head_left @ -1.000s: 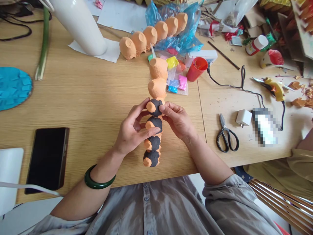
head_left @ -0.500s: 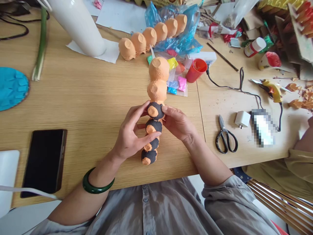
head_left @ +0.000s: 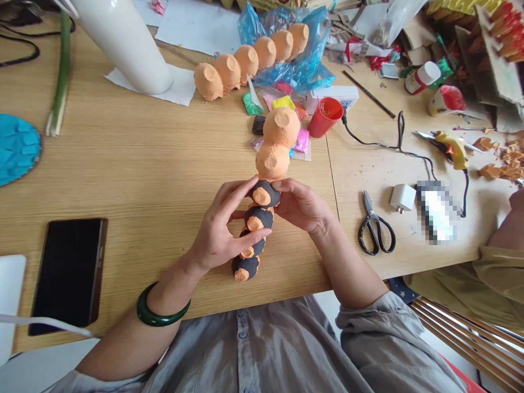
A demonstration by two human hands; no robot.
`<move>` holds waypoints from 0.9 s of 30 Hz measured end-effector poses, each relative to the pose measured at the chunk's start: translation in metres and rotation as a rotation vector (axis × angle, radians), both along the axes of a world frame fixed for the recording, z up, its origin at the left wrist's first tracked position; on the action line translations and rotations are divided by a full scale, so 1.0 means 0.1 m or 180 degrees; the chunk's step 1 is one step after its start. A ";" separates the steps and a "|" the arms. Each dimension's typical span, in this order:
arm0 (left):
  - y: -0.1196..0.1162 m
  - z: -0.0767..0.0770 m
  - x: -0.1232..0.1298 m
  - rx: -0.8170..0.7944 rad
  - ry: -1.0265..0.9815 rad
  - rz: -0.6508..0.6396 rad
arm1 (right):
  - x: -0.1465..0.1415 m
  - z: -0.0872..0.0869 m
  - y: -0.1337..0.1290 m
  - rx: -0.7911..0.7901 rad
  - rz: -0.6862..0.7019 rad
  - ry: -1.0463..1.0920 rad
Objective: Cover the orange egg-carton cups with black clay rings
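Note:
Both hands are on an orange egg-carton strip (head_left: 272, 160), a row of several bumps held up over the table. Its two far bumps are plain orange; the nearer ones carry a black coating that looks like clay, with orange tips left bare. My left hand (head_left: 221, 226) grips the strip from the left, thumb across the black bumps and fingers along the far side. On the right edge of the third bump, my right hand (head_left: 301, 204) presses its thumb, its other fingers partly hidden beneath. Behind it lie bright clay packets (head_left: 302, 141).
A second orange egg-carton strip (head_left: 248, 61) rests by a blue plastic bag (head_left: 305, 71). Nearby stand a white cylinder (head_left: 135, 49) and a red cup (head_left: 325, 117). Scissors (head_left: 374, 224), a glue gun (head_left: 452, 148) and its cord lie right; a phone (head_left: 69, 273) lies left.
The strip's far end has swung right and its near end slightly left, uncovering a black packet behind it. Both hands keep their hold. The whole view has shifted slightly.

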State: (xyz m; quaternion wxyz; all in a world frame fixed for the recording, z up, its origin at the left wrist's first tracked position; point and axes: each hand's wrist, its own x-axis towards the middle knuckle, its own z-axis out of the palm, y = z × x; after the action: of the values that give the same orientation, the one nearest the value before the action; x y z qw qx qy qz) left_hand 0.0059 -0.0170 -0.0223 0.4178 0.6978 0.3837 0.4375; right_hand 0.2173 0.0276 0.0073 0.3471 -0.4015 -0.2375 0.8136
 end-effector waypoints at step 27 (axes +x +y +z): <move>0.03 0.03 -0.02 0.0156 0.0184 0.0093 | -0.03 -0.04 0.00 0.0291 -0.0264 -0.0030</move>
State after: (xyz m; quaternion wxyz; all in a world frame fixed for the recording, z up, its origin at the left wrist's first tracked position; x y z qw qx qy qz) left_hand 0.0041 -0.0140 -0.0193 0.3828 0.7145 0.3949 0.4325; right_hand 0.2145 0.0274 0.0033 0.3974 -0.3986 -0.2593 0.7849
